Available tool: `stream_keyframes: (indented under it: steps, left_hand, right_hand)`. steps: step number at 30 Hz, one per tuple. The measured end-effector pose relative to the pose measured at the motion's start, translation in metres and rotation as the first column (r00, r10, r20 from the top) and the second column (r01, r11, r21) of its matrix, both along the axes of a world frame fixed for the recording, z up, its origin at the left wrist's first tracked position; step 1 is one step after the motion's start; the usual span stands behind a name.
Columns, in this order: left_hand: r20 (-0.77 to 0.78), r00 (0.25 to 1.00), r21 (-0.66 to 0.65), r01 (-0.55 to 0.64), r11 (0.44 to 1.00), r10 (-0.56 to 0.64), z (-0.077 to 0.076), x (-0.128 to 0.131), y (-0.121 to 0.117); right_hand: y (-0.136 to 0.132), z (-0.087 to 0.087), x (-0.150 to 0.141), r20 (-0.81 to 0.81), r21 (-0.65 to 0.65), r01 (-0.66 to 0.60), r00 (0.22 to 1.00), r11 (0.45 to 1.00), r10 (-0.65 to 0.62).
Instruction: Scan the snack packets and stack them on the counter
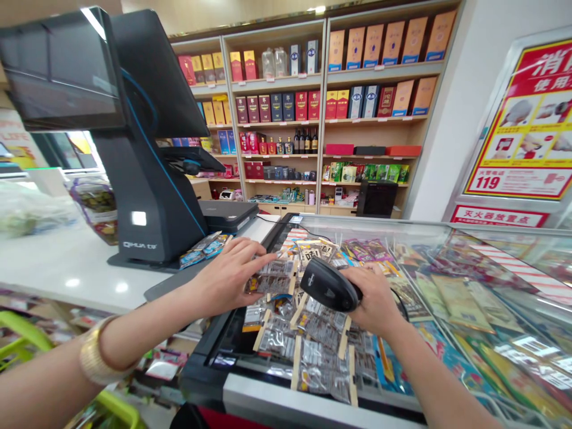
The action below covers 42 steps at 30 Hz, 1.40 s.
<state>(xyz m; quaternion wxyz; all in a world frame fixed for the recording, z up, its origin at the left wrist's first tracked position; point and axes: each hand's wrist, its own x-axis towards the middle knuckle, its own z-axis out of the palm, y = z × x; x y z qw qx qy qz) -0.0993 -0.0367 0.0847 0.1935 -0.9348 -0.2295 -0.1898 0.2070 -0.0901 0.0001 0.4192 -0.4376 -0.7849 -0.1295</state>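
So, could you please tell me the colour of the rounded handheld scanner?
The rounded handheld scanner in the right hand is black, clearest in the head view.

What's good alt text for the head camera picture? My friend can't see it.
A person's right hand holds a black barcode scanner beside a snack packet gripped in the left hand. More snack packets lie on a glass-topped display case, with a QIHUA checkout terminal to the left and shelves of boxes behind.

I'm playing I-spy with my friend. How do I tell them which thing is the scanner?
Find the big glass-topped case at the lower right. Over the packets spread on its left end, the right hand grips the scanner. It's the smooth black gadget with a rounded head; its neighbours are shiny, crinkly packets.
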Motion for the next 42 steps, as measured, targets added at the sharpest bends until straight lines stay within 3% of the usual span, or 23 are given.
stream_keyframes:
  steps: [3,7,11,14,18,22,25,27,29,33,36,38,42]
  left_hand:
    - [0.052,0.999,-0.097,0.02,0.995,-0.016,-0.008,0.009,-0.005]
    - [0.145,0.989,-0.209,0.073,0.975,-0.042,-0.035,0.033,-0.001]
    - [0.18,0.983,-0.282,0.09,0.955,-0.039,-0.062,0.062,0.007]
    - [0.15,0.986,-0.291,0.12,0.949,-0.078,-0.072,0.073,0.006]
    - [0.207,0.976,-0.238,0.116,0.964,-0.066,-0.073,0.058,0.008]
    - [0.334,0.93,-0.202,-0.09,0.975,0.155,-0.064,0.006,0.041]
    - [0.357,0.832,-0.224,-0.364,0.904,0.424,-0.052,-0.045,0.082]
    - [0.307,0.738,-0.266,-0.54,0.798,0.601,-0.046,-0.076,0.106]
    - [0.179,0.688,-0.295,-0.645,0.705,0.704,-0.043,-0.099,0.125]
    - [-0.091,0.642,-0.324,-0.742,0.587,0.762,-0.05,-0.115,0.145]
    - [-0.17,0.561,-0.353,-0.802,0.481,0.81,-0.059,-0.113,0.153]
    - [-0.168,0.536,-0.355,-0.816,0.456,0.828,-0.064,-0.11,0.156]
    - [-0.145,0.529,-0.346,-0.819,0.458,0.836,-0.065,-0.108,0.156]
  right_hand:
    - [0.001,-0.001,0.005,-0.059,0.094,0.077,0.996,0.993,-0.071]
    - [0.006,-0.003,0.014,-0.116,0.154,0.18,0.98,0.971,-0.163]
    - [0.009,-0.007,0.02,-0.104,0.174,0.209,0.976,0.962,-0.193]
    - [0.01,-0.008,0.022,-0.089,0.174,0.212,0.976,0.962,-0.199]
    - [0.011,-0.01,0.024,-0.077,0.174,0.211,0.977,0.962,-0.2]
    - [0.011,-0.011,0.025,-0.072,0.203,0.199,0.979,0.959,-0.188]
    - [0.011,-0.012,0.026,-0.049,0.205,0.187,0.982,0.961,-0.18]
    - [0.011,-0.013,0.026,-0.038,0.202,0.178,0.984,0.963,-0.174]
    - [0.011,-0.013,0.025,-0.036,0.204,0.176,0.984,0.963,-0.172]
    - [0.011,-0.015,0.025,-0.034,0.2,0.183,0.983,0.963,-0.18]
    - [0.012,-0.016,0.027,-0.025,0.196,0.193,0.981,0.961,-0.192]
    - [0.013,-0.017,0.028,-0.021,0.197,0.198,0.98,0.96,-0.198]
    - [0.013,-0.017,0.029,-0.027,0.197,0.204,0.979,0.959,-0.203]
